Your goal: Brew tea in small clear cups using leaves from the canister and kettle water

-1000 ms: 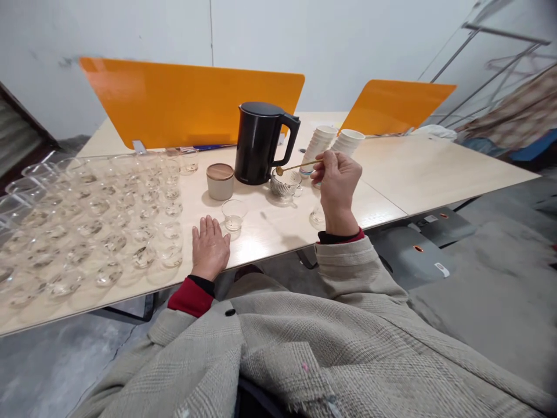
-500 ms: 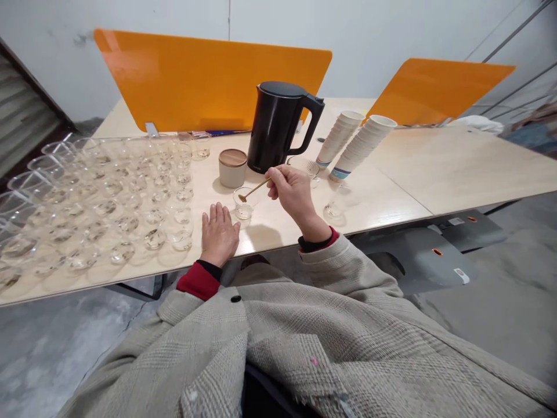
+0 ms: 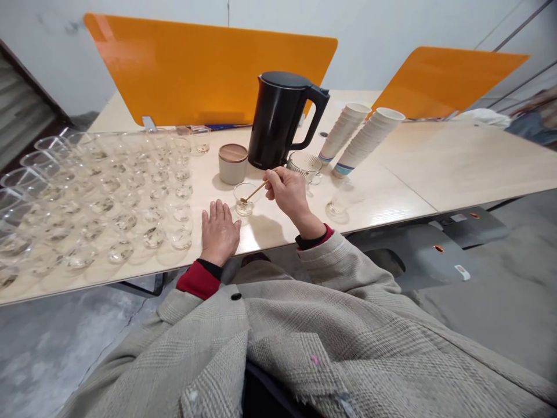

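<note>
Pinched in my right hand (image 3: 287,191) is a slim golden-brown spoon (image 3: 255,191), slanting down to the left. Its tip is inside the mouth of a small clear plastic cup (image 3: 244,208). My left hand (image 3: 221,231) lies flat on the table just left of that cup, palm down, fingers stretched out, holding nothing. Behind the cup stands a grey canister (image 3: 232,168) with a wooden lid, closed. Several clear cups (image 3: 120,251) with dark bits in their bottoms fill the table's left side in rows.
A black kettle (image 3: 278,122) stands behind my right hand, next to a clear glass pitcher (image 3: 307,165). Two leaning stacks of paper cups (image 3: 369,142) and another clear cup (image 3: 337,206) are to the right. Orange dividers (image 3: 195,69) line the table (image 3: 400,197). Grey stools (image 3: 418,255) sit below.
The spoon's tip has gone lower into the cup, with my right hand slightly lower and to the left. My left hand stays flat. The camera view has shifted a little.
</note>
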A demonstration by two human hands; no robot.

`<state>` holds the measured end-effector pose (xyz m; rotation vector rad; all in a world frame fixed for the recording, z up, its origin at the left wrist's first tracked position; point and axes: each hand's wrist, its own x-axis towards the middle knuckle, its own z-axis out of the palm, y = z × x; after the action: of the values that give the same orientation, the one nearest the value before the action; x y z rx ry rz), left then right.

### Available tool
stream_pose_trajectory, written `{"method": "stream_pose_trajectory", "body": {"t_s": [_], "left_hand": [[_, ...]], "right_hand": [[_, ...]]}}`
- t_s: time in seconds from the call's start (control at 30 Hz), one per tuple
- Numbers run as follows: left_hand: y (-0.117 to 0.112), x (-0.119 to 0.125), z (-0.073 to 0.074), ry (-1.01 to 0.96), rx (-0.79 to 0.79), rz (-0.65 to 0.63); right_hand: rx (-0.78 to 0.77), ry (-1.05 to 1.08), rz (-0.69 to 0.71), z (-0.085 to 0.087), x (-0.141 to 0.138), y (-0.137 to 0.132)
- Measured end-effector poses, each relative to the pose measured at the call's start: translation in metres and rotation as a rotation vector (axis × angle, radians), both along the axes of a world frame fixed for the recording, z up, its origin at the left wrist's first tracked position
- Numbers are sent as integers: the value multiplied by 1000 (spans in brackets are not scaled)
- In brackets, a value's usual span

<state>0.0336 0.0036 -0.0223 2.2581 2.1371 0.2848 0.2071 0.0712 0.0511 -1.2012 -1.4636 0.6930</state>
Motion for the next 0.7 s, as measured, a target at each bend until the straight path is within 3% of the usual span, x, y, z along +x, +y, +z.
{"method": "stream_pose_trajectory", "body": {"t_s": [0.7], "left_hand": [[-1,0,2,37,-20,-9]], "right_hand": [[55,-125,10,4,-2,-12]]}}
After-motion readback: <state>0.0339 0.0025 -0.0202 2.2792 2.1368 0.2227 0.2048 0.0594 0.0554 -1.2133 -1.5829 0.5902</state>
